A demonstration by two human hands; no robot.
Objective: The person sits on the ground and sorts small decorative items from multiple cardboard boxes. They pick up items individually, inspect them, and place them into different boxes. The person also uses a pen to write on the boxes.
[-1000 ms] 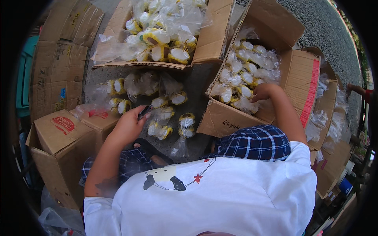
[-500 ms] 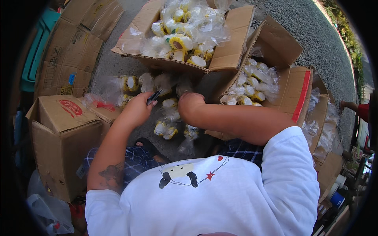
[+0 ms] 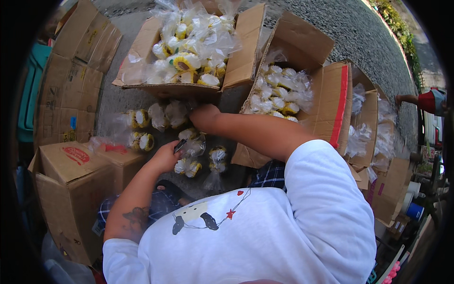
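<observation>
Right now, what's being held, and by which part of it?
Left grip: a slim dark tool, by its lower end. Right grip: I cannot tell.

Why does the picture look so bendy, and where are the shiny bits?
Head view: the fisheye lens bends straight edges, like those of the tall brown cardboard near the black rim; head view again: the clear bags catch whitish glints.

the bagged bundles [image 3: 218, 159] were white and yellow, and one flower shape [image 3: 183, 62] at eleven o'clock had a brown centre. the slim object [image 3: 179, 146] at nine o'clock was black. the cartons [image 3: 75, 163] were brown; a red stripe [image 3: 339, 106] ran at two o'clock. at six o'clock, the shirt [image 3: 265, 236] was white with a red star [image 3: 231, 214]; the shorts [image 3: 268, 177] were navy, white-lined plaid.
</observation>
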